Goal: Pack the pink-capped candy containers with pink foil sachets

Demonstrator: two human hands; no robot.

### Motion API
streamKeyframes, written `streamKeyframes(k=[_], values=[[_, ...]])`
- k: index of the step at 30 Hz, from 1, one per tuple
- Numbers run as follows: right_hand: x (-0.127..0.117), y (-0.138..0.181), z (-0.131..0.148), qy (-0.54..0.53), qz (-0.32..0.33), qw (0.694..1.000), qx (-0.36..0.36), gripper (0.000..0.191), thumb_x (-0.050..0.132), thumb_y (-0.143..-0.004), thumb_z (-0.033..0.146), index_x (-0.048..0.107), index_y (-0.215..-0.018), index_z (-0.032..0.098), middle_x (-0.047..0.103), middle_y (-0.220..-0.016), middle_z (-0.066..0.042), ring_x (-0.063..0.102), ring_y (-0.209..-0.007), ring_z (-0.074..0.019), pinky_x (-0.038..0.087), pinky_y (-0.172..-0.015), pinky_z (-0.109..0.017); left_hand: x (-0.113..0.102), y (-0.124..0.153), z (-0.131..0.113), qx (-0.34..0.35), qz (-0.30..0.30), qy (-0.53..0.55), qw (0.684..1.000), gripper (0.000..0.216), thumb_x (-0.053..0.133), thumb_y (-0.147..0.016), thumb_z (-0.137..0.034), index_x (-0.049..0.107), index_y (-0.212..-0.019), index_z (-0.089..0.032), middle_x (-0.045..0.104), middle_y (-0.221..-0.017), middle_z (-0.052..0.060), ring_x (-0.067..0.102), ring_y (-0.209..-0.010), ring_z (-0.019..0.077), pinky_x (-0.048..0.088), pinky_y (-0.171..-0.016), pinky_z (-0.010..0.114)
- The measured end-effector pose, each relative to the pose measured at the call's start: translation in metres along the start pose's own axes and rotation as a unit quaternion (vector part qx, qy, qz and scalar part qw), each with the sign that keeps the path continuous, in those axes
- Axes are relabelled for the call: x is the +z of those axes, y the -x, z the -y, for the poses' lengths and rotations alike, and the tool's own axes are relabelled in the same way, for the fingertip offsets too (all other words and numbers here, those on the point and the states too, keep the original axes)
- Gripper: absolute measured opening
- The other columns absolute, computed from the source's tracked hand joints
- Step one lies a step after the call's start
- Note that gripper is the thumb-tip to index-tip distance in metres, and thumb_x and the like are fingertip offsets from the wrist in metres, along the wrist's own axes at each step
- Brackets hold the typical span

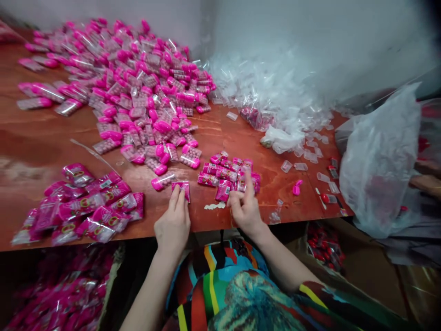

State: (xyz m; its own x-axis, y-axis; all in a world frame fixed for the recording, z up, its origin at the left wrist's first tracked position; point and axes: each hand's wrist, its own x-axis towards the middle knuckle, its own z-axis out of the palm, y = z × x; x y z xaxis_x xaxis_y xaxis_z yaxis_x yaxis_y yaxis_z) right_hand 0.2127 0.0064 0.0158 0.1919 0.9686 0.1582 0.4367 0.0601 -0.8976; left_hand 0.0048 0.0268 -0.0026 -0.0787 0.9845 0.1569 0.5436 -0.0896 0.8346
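At the table's front edge my left hand (173,224) has its fingers together on a small flat pink printed wrapper (185,189), pressing or gripping it. Just beyond those fingers lies a clear bottle with a pink cap (163,181), filled with small round candies. My right hand (245,209) points its index finger out over a cluster of pink printed wrappers (225,174), other fingers curled; the fingertip is blurred and I see nothing held. Between my hands sits a short row of small white discs (214,206).
A big heap of pink-capped candy bottles (138,92) covers the back left. Pink wrapped packs (93,202) lie front left. Clear empty containers (275,87) pile up at the back right, beside a large plastic bag (379,156). Another person's hand (427,184) shows far right.
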Motion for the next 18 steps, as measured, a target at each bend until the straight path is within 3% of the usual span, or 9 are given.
streamKeyframes(k=[2, 5, 8, 11, 14, 18], values=[[0.017, -0.01, 0.003, 0.059, 0.069, 0.993, -0.078, 0.054, 0.046, -0.102, 0.027, 0.037, -0.154, 0.02, 0.073, -0.086, -0.007, 0.064, -0.066, -0.0191, 0.054, -0.069, -0.034, 0.004, -0.005, 0.006, 0.024, 0.033, -0.097, 0.994, 0.045, 0.056, -0.091, -0.023, 0.068, -0.134, -0.025, 0.06, -0.143, 0.018, 0.057, -0.052, 0.0176, 0.032, -0.044, 0.03], [0.043, -0.048, 0.007, 0.145, 0.108, 0.968, -0.176, 0.038, 0.039, -0.103, 0.022, 0.062, -0.133, 0.016, 0.071, -0.116, -0.014, 0.067, -0.104, -0.0233, 0.052, -0.094, -0.037, 0.01, -0.005, 0.016, 0.05, 0.061, -0.27, 0.96, 0.05, 0.043, -0.095, -0.02, 0.063, -0.141, -0.022, 0.06, -0.144, 0.016, 0.055, -0.049, 0.0166, 0.033, -0.046, 0.033], [0.065, -0.097, 0.013, 0.28, 0.12, 0.938, -0.164, 0.038, 0.036, -0.104, 0.021, 0.063, -0.129, 0.012, 0.069, -0.116, -0.015, 0.062, -0.11, -0.0252, 0.048, -0.099, -0.04, 0.015, -0.001, 0.025, 0.074, 0.053, -0.364, 0.927, 0.049, 0.038, -0.097, -0.018, 0.065, -0.137, -0.021, 0.061, -0.143, 0.011, 0.061, -0.057, 0.0187, 0.037, -0.051, 0.035], [0.085, -0.128, 0.019, 0.405, 0.166, 0.887, -0.149, 0.036, 0.047, -0.102, 0.026, 0.061, -0.132, 0.015, 0.063, -0.129, -0.017, 0.057, -0.116, -0.0301, 0.047, -0.098, -0.045, 0.02, -0.001, 0.031, 0.103, 0.016, -0.359, 0.928, 0.042, 0.042, -0.098, -0.019, 0.071, -0.128, -0.02, 0.066, -0.137, 0.01, 0.063, -0.061, 0.0188, 0.037, -0.053, 0.035], [0.099, -0.136, 0.023, 0.458, 0.203, 0.854, -0.142, 0.04, 0.043, -0.101, 0.02, 0.054, -0.139, 0.015, 0.058, -0.134, -0.021, 0.055, -0.121, -0.0316, 0.046, -0.096, -0.046, 0.02, 0.0, 0.03, 0.126, -0.028, -0.303, 0.944, 0.03, 0.052, -0.097, -0.022, 0.077, -0.114, -0.02, 0.071, -0.13, 0.011, 0.065, -0.065, 0.0182, 0.038, -0.056, 0.033], [0.1, -0.127, 0.03, 0.441, 0.219, 0.855, -0.16, 0.047, 0.038, -0.099, 0.014, 0.044, -0.146, 0.013, 0.063, -0.125, -0.023, 0.06, -0.113, -0.0327, 0.045, -0.093, -0.048, 0.007, 0.009, 0.019, 0.125, -0.102, -0.207, 0.965, 0.021, 0.06, -0.094, -0.025, 0.076, -0.106, -0.019, 0.068, -0.128, 0.014, 0.069, -0.093, 0.0229, 0.045, -0.067, 0.03]])
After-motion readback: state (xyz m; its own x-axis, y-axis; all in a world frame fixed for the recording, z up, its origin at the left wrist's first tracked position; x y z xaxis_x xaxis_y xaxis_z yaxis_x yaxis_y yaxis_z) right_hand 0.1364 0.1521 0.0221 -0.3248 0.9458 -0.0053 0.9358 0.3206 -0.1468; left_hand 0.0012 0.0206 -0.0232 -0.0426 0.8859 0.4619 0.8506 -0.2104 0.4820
